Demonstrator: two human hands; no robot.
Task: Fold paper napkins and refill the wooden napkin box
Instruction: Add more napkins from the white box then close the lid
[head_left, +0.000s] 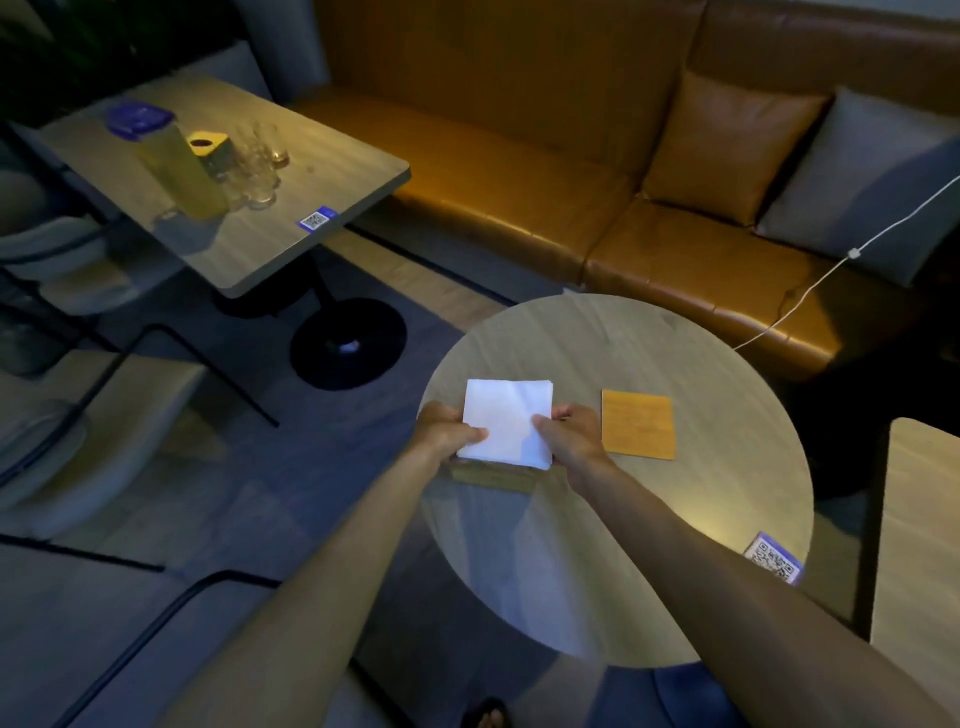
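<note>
A stack of white folded paper napkins (506, 421) is held flat between both hands above the wooden napkin box (493, 477), whose near wall shows just below the stack. My left hand (445, 430) grips the stack's left edge, thumb on top. My right hand (569, 434) grips the right edge the same way. The box's flat wooden lid (638, 424) lies on the round table (649, 509) just right of my right hand. The inside of the box is hidden by the napkins.
A QR code sticker (772, 557) sits at the round table's right edge. A rectangular table (260, 228) at the back left carries a pitcher, glasses and a small box. An orange sofa (571, 208) with cushions runs behind; another tabletop (919, 545) is at right.
</note>
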